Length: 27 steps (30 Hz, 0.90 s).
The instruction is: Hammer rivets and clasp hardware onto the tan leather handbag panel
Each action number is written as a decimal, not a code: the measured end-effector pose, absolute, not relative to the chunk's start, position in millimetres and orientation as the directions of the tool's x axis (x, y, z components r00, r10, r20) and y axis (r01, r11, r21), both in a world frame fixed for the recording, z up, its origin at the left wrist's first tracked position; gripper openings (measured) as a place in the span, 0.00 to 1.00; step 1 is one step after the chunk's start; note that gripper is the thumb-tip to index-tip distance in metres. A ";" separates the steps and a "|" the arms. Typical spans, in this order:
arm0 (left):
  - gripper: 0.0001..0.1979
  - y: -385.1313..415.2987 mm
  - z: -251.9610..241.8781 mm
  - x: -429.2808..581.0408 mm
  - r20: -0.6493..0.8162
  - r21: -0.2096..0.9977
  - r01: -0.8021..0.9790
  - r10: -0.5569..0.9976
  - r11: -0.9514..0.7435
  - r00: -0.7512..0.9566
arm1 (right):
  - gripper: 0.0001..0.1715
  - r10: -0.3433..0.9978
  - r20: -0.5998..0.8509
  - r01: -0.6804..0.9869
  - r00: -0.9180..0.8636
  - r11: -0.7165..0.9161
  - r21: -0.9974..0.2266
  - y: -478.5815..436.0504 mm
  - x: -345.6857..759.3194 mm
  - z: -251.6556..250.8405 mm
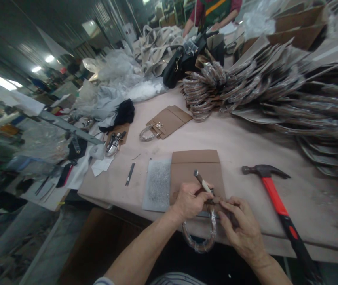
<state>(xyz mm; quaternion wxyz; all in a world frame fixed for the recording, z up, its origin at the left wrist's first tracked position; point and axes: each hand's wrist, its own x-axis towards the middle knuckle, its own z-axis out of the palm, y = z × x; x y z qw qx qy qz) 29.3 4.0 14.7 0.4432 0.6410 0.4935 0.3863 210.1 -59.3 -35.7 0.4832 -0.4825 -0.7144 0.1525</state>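
My left hand (188, 200) is closed around a metal punch (201, 181) with a pale wrapped section, held tilted over a brown bag panel (197, 170). The punch's lower end is hidden by my fingers. My right hand (242, 225) has its thumb and fingers together at a small brown strap (216, 200) by the panel's near edge. From that edge a plastic-wrapped handle loop (200, 246) hangs over the table's front. Under the panel's left side lies a grey, pitted board (158, 184). To the right rests a hammer (276, 194) with a red and black grip.
Another brown bag panel (171, 120) with a wrapped handle lies farther back. A thin blade (130, 174) is at left. Piles of wrapped handles (204, 91) and panels crowd the right and back. A co-worker (216, 16) stands across the table (228, 138).
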 end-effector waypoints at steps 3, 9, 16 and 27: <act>0.09 4.2 11.7 29.6 0.087 0.945 0.293 0.975 -0.145 0.203 | 0.14 0.854 0.517 0.520 -0.060 0.469 -0.714 -59.1 210.5 -35.8; 0.08 5.6 13.1 28.3 0.058 0.929 0.343 0.969 -0.140 0.238 | 0.13 0.851 0.521 0.518 -0.059 0.473 -0.713 -57.6 210.7 -36.5; 0.08 1.4 12.8 33.1 0.225 0.874 0.368 0.936 -0.317 0.272 | 0.12 0.857 0.511 0.514 -0.063 0.467 -0.720 -58.3 212.3 -36.7; 0.04 -4.5 9.9 35.8 0.285 0.842 0.365 0.902 -0.397 0.323 | 0.13 0.869 0.484 0.512 -0.103 0.463 -0.724 -64.6 220.6 -34.6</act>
